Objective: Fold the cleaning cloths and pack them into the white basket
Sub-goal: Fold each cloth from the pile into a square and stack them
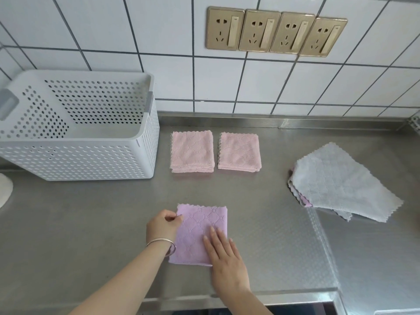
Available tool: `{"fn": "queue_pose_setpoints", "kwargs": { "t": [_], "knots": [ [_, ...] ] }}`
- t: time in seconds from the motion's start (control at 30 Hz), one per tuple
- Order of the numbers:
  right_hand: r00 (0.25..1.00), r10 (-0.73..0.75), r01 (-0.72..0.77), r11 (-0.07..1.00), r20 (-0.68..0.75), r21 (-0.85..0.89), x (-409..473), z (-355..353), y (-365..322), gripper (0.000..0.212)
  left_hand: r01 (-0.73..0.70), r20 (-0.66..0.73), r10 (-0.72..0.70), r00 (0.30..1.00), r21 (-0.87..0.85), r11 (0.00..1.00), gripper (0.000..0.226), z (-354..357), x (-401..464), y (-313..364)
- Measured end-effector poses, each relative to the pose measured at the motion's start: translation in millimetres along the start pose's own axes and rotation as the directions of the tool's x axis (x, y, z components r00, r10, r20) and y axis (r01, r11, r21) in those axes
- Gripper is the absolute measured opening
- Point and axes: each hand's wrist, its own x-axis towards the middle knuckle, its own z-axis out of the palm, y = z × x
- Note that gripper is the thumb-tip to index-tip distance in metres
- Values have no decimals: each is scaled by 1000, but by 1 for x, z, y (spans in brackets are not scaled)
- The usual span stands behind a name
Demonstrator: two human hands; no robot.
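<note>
Near the counter's [68,223] front edge, a folded purple cloth [200,226] was pinched at its left edge by the left hand [162,226] and pressed flat under the open right hand [225,260]. Farther back lay 2 folded pink stacks [192,151], unfolded grey cloths [341,185] toward the right edge, and the white basket [77,155] at the back left.

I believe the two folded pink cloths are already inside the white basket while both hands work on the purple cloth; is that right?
Not quite: in the head view the two folded pink cloths lie on the counter right of the white basket, not inside it. Both the left hand and the right hand are on the purple cloth.
</note>
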Motion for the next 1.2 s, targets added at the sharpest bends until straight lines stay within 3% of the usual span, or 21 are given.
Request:
{"fn": "queue_pose_setpoints", "kwargs": {
  "t": [0.17, 0.43, 0.57, 0.63, 0.73, 0.83, 0.9, 1.03, 1.1, 1.2],
  "knots": [
    [1000, -13, 13, 999, -15, -36, -2, 6, 4, 65, 76, 53, -74, 996, -33, 997, 14, 4, 6, -5],
    [989, 55, -61, 997, 136, 44, -10, -6, 3, 63, 59, 44, -56, 997, -73, 996, 28, 9, 9, -13],
    [995, 63, -68, 995, 75, 68, -7, -8, 2, 56, 37, 33, -35, 999, -54, 998, 24, 12, 10, -14],
    [995, 97, -96, 992, -10, 81, -2, -8, 4, 47, 18, 12, -18, 1000, 16, 1000, 24, 11, 10, -16],
    [927, 359, -332, 921, -107, 205, 9, -16, 9, 31, -5, -63, 23, 998, 279, 960, 37, 10, 3, -22],
    [794, 600, -607, 781, 92, 145, 25, -27, 16, 36, 32, -73, -2, 997, 408, 913, 36, 12, -11, -25],
    [774, 603, -626, 774, 193, 96, 31, -26, 19, 44, 21, -83, 17, 996, 442, 897, 34, 15, -16, -24],
    [748, 606, -651, 749, 271, 122, 37, -24, 21, 37, -32, -25, 53, 998, 523, 852, 30, 18, -14, -23],
    [740, 613, -666, 725, 275, 176, 37, -26, 23, 32, -52, 7, 55, 998, 445, 894, 24, 19, -17, -21],
    [749, 601, -662, 654, 279, 366, 41, -39, 26, 24, -22, 46, 20, 999, 54, 998, 18, 22, -21, -9]
  ]
}}
